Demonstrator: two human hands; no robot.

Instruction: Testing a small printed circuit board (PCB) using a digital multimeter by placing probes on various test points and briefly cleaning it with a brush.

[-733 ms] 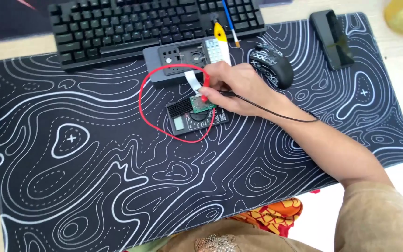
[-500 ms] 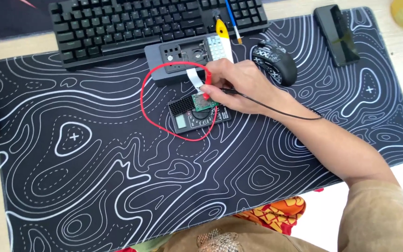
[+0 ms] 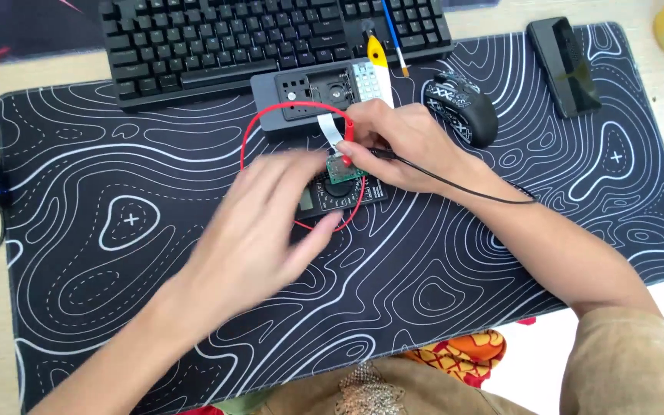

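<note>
A black desk mat with white contour lines covers most of the worktop, with a black keyboard along its far edge, a dark mouse and a flat black block to the right. In the middle lies a small black meter, its long axis running roughly left to right with a slight tilt, the screen end toward the left and the dial toward the right; a small green circuit board sits on its upper edge. Just behind it lies a grey case with a white ribbon cable leading down toward the board. The left hand is blurred, fingers spread and loosely open, holding nothing, its fingertips over the meter's left part. The right hand is closed in a pinch on a red probe, whose tip I judge to be pressed near the board, and a black lead runs out under that hand. A red lead loops round the meter. The risks as I see them: the moving left hand could knock the meter or snag the red loop, dragging the probe off its contact, and a slip could bridge neighbouring points on the board or tug the ribbon cable.
</note>
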